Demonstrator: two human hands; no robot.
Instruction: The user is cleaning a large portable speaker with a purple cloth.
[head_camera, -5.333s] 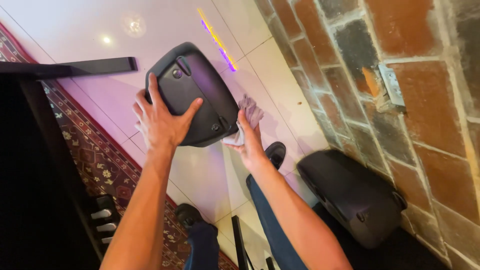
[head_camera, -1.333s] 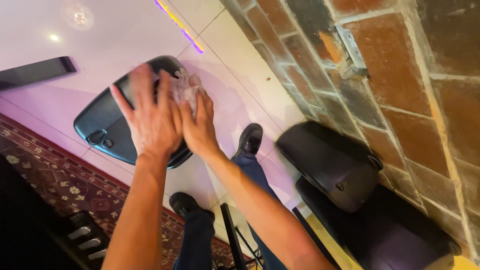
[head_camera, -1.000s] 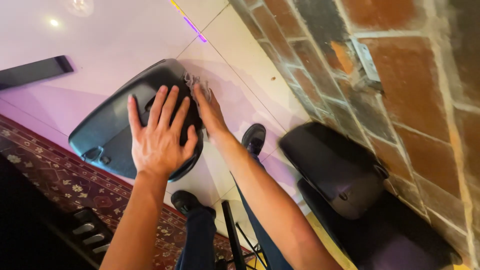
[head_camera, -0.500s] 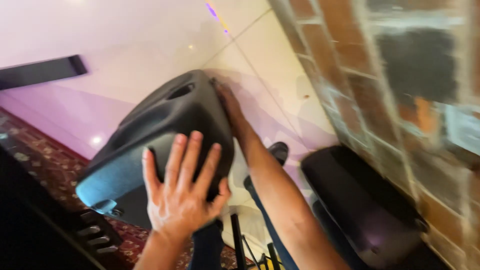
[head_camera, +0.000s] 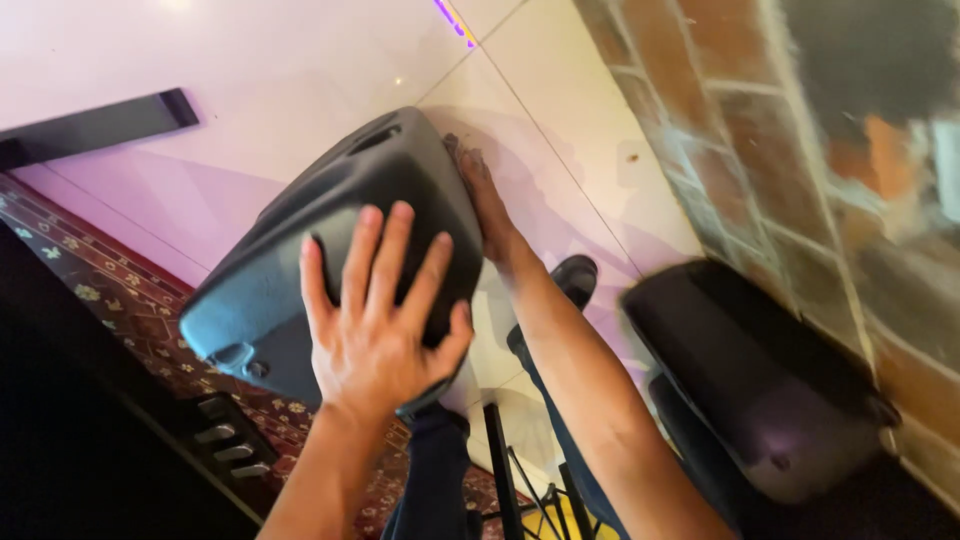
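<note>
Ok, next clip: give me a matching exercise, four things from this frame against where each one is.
Things:
1. left hand
2. right hand
3. second black speaker
4. patterned rug

Places:
A. by the brick wall
B. along the far side of the raised black speaker
C. on the floor at the frame's left
D. spread flat on the raised speaker's near face

Pairs: 1-D, 2-B, 3-A, 4-C

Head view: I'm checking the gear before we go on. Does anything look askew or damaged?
The dark speaker sits tilted, one end lower, with the left hand flat on it and the right hand along its far side. A second speaker lies on its side by the brick wall. No damage shows; the picture is blurred.
</note>
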